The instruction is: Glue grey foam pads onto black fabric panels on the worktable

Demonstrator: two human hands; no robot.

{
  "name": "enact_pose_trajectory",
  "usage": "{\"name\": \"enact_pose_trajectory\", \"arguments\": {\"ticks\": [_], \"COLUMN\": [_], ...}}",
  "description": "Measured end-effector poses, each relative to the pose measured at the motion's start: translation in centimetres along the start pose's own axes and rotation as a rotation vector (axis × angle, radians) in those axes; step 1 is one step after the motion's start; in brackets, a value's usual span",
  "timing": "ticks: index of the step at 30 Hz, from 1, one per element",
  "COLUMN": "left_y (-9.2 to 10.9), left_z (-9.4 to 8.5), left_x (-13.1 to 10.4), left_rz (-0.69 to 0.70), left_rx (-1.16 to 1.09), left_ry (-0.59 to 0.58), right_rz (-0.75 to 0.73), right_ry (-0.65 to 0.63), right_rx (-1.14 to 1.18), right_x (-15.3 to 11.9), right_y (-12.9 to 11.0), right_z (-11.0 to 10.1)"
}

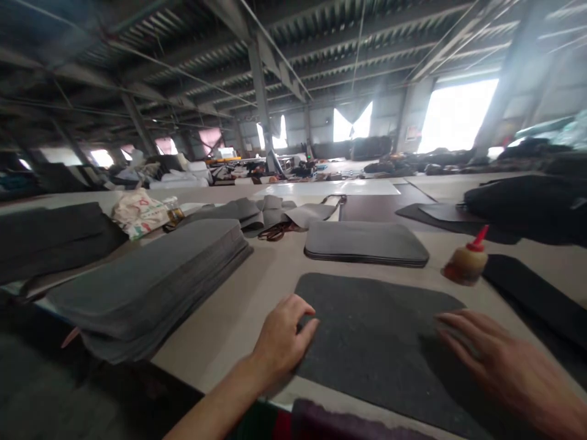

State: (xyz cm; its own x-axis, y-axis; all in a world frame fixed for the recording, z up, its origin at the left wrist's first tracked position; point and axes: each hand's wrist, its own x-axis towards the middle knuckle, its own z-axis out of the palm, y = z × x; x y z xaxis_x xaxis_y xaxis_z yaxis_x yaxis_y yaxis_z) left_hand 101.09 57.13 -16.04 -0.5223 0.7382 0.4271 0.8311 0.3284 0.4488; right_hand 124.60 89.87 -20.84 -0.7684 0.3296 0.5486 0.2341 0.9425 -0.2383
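A flat dark grey felt sheet (376, 330) with rounded corners lies on the pale table (238, 305) right in front of me. My left hand (282, 339) rests on the sheet's left edge, fingers curled over it. My right hand (509, 363) lies flat on the sheet's right part, fingers spread and pointing left. Neither hand holds anything. A small glue bottle (465, 263) with a red nozzle stands just beyond the sheet's right corner.
A tall stack of grey felt pieces (151, 284) sits at the left. A thinner stack (364, 243) lies behind the sheet, with scissors (273, 232) and folded grey cloth (257, 211) further back. Black pieces (536, 299) lie at the right, a printed bag (140, 214) at the far left.
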Motion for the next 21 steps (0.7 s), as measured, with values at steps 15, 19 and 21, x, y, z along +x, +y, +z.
{"name": "enact_pose_trajectory", "arguments": {"ticks": [15,19,21], "left_y": [1.3,1.4,1.4], "left_z": [7.5,7.4,7.6], "left_x": [4.8,4.8,4.9], "left_rz": [-0.017,-0.052,-0.048], "left_rx": [0.303,0.314,0.309], "left_ry": [-0.430,-0.452,-0.446], "right_rz": [0.146,0.310,0.371], "right_ry": [-0.501,-0.540,-0.568], "right_rx": [-0.182,-0.325,-0.361], "right_x": [2.5,0.2,-0.8], "right_y": [-3.0,-0.7,0.3], "right_z": [3.6,1.9,1.2]}}
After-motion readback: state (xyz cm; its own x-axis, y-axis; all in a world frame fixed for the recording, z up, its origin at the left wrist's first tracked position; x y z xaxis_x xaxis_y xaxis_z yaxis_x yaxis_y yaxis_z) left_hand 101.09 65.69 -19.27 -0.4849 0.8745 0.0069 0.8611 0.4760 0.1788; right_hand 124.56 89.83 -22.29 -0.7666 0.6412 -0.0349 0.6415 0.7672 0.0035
